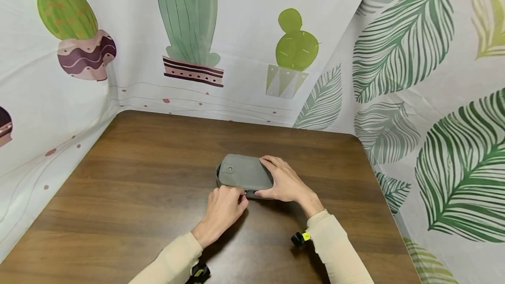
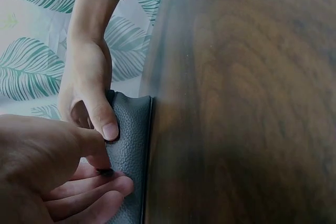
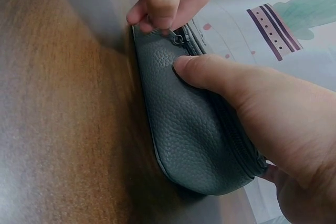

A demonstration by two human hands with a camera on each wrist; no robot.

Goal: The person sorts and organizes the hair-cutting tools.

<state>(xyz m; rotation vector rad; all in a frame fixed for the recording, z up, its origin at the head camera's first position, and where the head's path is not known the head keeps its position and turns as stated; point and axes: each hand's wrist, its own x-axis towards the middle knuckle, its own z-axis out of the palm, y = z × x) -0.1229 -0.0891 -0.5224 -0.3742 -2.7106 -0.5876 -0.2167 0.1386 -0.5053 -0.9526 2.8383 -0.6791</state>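
A grey-green leather zip pouch (image 1: 248, 173) with a snap-button tab lies on the wooden table, its zipper partly open at the left end. My left hand (image 1: 223, 208) is at its near long side, thumb and fingers pinching the zipper pull (image 3: 178, 39), which they mostly cover. Around the pouch's right end, my right hand (image 1: 287, 182) holds it, thumb on the near side and fingers over the far edge. In the right wrist view, the closed zipper teeth (image 3: 236, 139) run along the pouch beneath the right hand.
The brown table (image 1: 150, 214) extends on all sides of the pouch. A white cloth with printed cacti (image 1: 193, 25) hangs behind it, and leaf-patterned cloth (image 1: 446, 143) hangs at the right. Black wrist devices (image 1: 298, 239) sit by both sleeves.
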